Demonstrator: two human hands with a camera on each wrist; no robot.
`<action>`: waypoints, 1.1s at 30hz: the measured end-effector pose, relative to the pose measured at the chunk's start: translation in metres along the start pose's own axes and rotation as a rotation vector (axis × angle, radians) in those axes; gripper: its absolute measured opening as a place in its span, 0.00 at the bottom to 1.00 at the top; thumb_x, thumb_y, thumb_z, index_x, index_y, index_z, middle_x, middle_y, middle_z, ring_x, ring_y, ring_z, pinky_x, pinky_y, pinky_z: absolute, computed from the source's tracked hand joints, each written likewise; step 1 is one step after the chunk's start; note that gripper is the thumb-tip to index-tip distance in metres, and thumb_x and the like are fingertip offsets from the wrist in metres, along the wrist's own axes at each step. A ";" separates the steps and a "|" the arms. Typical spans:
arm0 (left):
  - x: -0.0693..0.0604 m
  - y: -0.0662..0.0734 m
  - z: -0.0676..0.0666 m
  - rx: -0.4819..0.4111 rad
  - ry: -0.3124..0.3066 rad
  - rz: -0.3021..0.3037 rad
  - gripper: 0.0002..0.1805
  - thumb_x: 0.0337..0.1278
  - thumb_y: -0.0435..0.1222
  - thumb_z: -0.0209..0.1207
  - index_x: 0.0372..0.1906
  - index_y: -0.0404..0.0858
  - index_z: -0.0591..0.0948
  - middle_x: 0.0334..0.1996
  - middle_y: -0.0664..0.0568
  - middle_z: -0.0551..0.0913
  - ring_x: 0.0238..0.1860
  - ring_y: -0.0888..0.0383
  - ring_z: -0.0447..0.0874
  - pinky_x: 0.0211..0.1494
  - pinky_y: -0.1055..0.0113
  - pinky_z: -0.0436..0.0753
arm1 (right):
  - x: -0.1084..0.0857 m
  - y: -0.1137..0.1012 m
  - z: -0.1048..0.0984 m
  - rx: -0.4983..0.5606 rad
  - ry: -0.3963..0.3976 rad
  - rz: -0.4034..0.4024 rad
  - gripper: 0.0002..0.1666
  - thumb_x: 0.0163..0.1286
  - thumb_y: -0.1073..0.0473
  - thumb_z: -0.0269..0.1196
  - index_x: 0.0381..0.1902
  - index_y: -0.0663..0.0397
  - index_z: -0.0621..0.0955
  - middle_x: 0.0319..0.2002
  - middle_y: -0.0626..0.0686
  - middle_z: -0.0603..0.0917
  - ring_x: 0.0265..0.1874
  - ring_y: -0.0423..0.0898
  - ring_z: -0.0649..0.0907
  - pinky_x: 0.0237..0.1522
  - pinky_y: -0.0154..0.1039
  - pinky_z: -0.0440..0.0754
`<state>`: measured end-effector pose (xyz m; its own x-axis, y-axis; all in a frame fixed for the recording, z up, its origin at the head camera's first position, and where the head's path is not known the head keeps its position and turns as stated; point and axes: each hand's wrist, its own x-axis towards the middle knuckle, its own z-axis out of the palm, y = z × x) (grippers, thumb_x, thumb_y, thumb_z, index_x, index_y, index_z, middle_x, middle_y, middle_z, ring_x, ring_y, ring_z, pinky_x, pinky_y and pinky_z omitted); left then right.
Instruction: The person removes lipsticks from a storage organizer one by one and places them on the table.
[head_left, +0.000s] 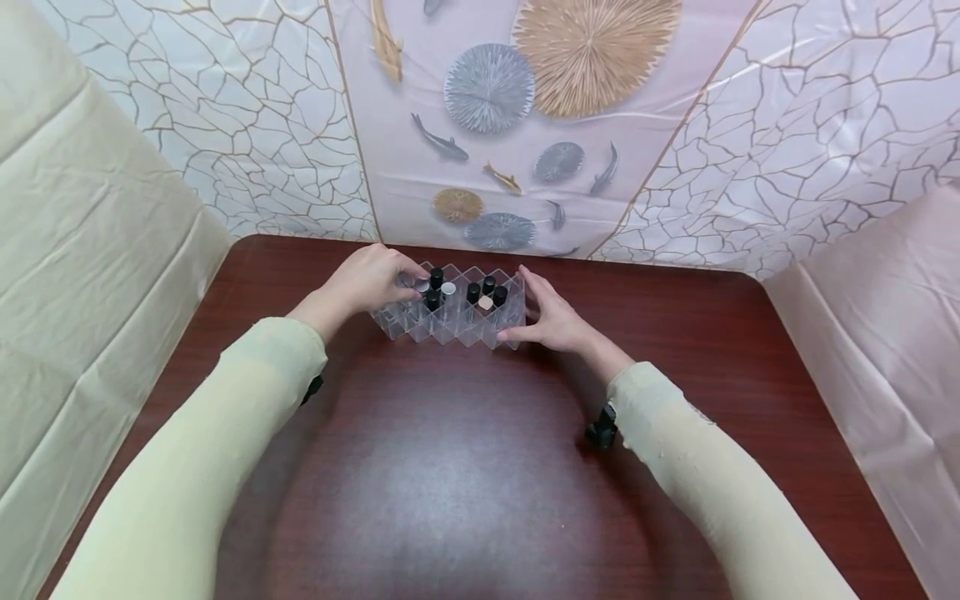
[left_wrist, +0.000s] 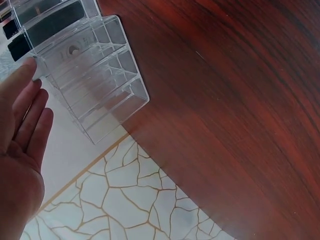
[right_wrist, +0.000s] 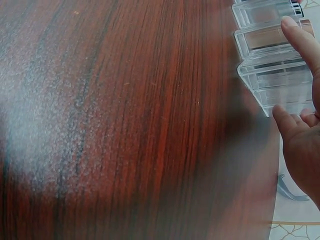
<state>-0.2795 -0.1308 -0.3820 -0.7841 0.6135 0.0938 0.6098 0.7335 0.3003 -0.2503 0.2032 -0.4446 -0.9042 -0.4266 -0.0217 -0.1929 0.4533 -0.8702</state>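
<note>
A clear plastic organizer [head_left: 468, 329] with diamond-shaped compartments stands near the table's back edge. My left hand [head_left: 367, 279] reaches over its left end, thumb and fingertips pinching a small silver-capped cosmetic tube [head_left: 423, 287]; the tube's lower part is hidden. Beside it are black-capped tubes [head_left: 437, 278] and another with a pale round cap [head_left: 448, 288]. Further right, several black caps [head_left: 499, 295] surround a beige square cap [head_left: 486, 302]. My right hand [head_left: 555, 317] holds the organizer's right end, thumb on the near side and fingers behind. The right wrist view shows a tan-filled tube [right_wrist: 265, 38] inside.
The dark reddish wood table [head_left: 450, 467] extends toward me and to both sides. A patterned cloth [head_left: 285, 142] hangs right behind its back edge, with cream cloth [head_left: 90, 275] along the left and pale cloth [head_left: 885, 358] along the right.
</note>
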 end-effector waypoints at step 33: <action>0.005 0.000 0.003 -0.014 0.030 0.008 0.13 0.61 0.37 0.74 0.50 0.42 0.93 0.48 0.51 0.93 0.50 0.49 0.92 0.55 0.50 0.86 | 0.001 0.003 -0.001 -0.001 -0.002 0.005 0.72 0.61 0.69 0.79 0.88 0.59 0.43 0.84 0.66 0.49 0.83 0.60 0.58 0.75 0.56 0.70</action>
<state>-0.2833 -0.1270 -0.3840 -0.7823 0.6104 0.1246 0.6148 0.7242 0.3122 -0.2518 0.2047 -0.4470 -0.9041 -0.4264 -0.0270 -0.1891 0.4559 -0.8697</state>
